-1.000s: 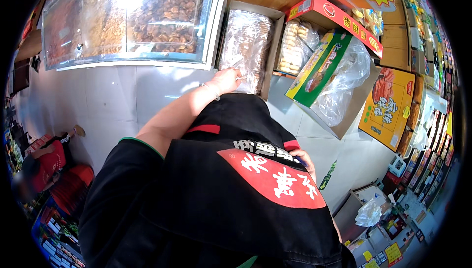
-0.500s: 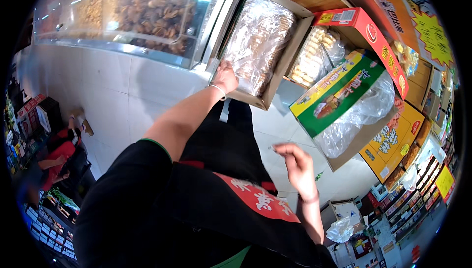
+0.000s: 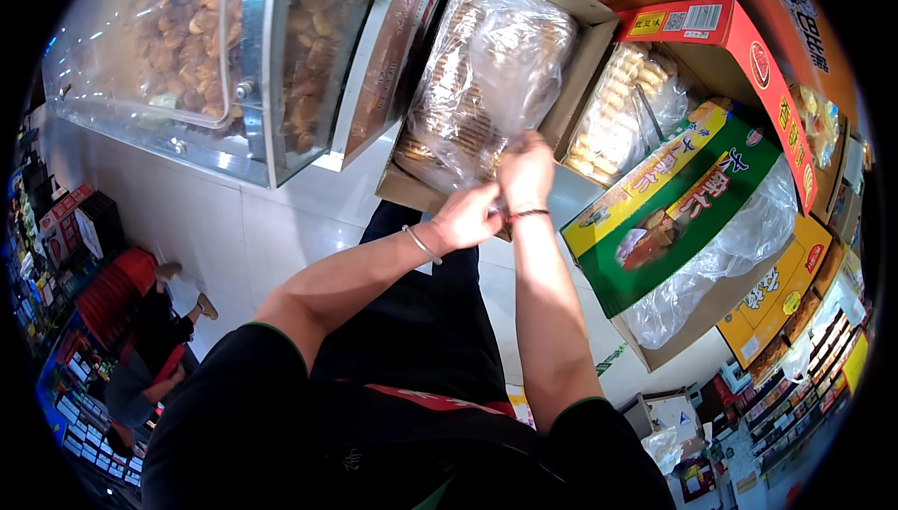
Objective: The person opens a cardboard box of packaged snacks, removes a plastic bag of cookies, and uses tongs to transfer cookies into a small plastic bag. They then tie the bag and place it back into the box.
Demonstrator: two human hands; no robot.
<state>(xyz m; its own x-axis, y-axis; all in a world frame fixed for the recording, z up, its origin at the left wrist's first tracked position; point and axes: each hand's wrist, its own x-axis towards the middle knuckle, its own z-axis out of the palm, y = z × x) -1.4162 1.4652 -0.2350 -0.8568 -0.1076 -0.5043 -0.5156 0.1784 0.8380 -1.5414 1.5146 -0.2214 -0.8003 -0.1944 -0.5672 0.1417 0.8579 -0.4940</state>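
A cardboard box [image 3: 416, 187] lies ahead of me, holding rows of thin brown biscuits [image 3: 454, 103] under a crinkled clear plastic bag [image 3: 519, 70]. Over the box's near edge my two hands have come together. My left hand [image 3: 465, 218], a pale bangle on its wrist, is closed with its fingertips pinched at the bag's near end. Just beyond it and to the right, my right hand [image 3: 527, 175] is curled closed on the same plastic. The exact fold between the fingers is hidden.
A clear-walled bin [image 3: 253, 150] of brown snacks stands at left. To the right are a red-edged box [image 3: 687, 23] with wrapped pale biscuits [image 3: 622, 103], a green-and-yellow carton [image 3: 669, 215] with loose plastic, and a yellow box [image 3: 772, 290]. Another person [image 3: 150, 384] sits far left.
My right hand has gone from open in mid-air to the plastic over the biscuits. The left has moved right along the box's near edge to meet it. The view has shifted.
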